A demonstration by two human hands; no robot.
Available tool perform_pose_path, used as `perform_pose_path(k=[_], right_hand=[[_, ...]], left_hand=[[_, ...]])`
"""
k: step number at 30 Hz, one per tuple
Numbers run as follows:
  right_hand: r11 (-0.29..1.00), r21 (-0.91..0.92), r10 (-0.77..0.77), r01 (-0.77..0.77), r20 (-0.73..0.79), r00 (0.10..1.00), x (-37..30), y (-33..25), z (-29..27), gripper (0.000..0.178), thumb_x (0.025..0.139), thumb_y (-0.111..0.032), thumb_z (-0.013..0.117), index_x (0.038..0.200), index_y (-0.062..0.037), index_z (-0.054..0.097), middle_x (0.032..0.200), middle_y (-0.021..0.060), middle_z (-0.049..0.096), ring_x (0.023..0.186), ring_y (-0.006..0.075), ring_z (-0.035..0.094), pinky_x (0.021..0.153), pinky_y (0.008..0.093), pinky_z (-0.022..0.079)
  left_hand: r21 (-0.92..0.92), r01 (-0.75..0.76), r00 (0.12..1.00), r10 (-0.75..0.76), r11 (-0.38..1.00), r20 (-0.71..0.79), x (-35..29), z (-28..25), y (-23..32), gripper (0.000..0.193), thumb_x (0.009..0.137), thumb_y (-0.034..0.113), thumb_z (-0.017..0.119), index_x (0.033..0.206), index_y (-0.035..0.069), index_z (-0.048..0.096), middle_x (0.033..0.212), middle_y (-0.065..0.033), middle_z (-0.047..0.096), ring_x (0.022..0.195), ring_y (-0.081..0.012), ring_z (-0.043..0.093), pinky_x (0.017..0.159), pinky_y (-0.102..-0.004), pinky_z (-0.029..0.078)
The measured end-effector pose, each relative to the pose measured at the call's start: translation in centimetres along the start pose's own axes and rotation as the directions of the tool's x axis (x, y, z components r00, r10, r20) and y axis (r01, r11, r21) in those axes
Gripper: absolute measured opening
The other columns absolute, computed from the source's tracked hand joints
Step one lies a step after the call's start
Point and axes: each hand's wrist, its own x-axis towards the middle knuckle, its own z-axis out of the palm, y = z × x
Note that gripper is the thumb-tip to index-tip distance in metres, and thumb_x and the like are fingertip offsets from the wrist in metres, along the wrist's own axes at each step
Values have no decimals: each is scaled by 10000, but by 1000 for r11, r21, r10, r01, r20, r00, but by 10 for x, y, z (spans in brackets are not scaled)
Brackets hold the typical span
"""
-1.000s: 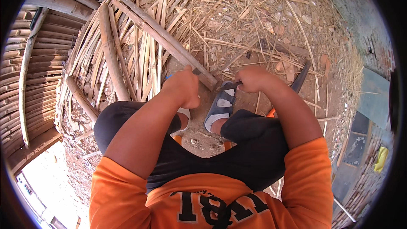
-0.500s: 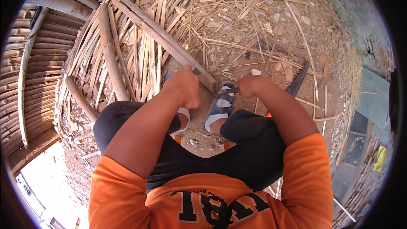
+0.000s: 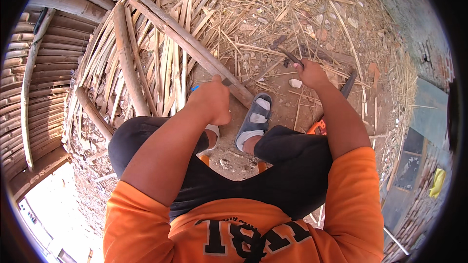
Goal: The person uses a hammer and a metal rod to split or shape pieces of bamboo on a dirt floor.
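Note:
My left hand [image 3: 210, 100] is closed round a tool with a blue end [image 3: 194, 88]. Its dark flat metal part [image 3: 226, 82] pokes out on the other side, against the long wooden pole [image 3: 187, 46]; the exact kind of tool is hidden by my fist. The pole slants from far left down toward my sandalled foot [image 3: 255, 117]. My right hand [image 3: 313, 74] grips the handle of a hammer [image 3: 294, 58], off to the right of the pole. The hammer's dark head [image 3: 278, 42] is at the far end, apart from the pole.
A handsaw with an orange handle [image 3: 317, 127] lies by my right knee. Split bamboo strips [image 3: 168, 68] and thicker poles [image 3: 127, 58] are piled at left beside a slatted bamboo wall [image 3: 46, 78]. Stones and straw cover the ground. A brick wall [image 3: 429, 44] stands at right.
My right hand has swung the hammer away from the pole's near end, up and to the right. My left hand stays in place, still closed on its tool. More of the orange saw handle shows.

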Motion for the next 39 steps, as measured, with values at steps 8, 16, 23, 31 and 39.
perform_pose_path(k=[8,16,23,31,39], right_hand=[[910,49,-384,411,472,794,-34,-45,11,519,991,-485,598,1092,7,728,1049,246,724,1021,415,686,903,491,530],[975,8,-215,221,268,939,-11,10,-14,507,1009,-495,578,1099,-17,719,1076,237,708,1041,402,672,896,480,523],[989,62,144,-135,-182,973,11,5,46,462,1026,-438,566,1129,-4,689,1068,277,698,1087,431,665,904,518,524],[898,-381,-282,218,-120,952,-3,-31,59,367,955,-168,566,1307,-81,616,1363,169,570,1300,325,551,1073,482,437],[845,-291,-380,449,265,886,19,-126,103,380,891,-83,616,1264,-115,680,1349,87,628,1268,260,601,1047,438,461]], left_hand=[[-24,30,1000,-30,999,-2,-2,0,-1,437,730,160,714,1108,-60,734,1336,-299,557,1152,-417,665,972,-436,570],[-15,32,999,-33,999,-21,2,4,-5,415,721,184,713,1052,-66,724,1266,-284,566,1124,-439,658,976,-469,550],[-20,11,1000,-11,1000,-24,0,-7,2,433,727,179,735,1089,-61,733,1339,-288,554,1138,-413,672,956,-441,574],[-2,44,998,-44,999,36,1,-6,3,458,749,187,740,1144,-43,718,1350,-276,545,1163,-408,657,978,-436,566],[-48,62,997,-60,997,54,-4,-11,5,447,751,163,717,1151,-35,715,1346,-270,545,1181,-400,649,998,-439,554]])
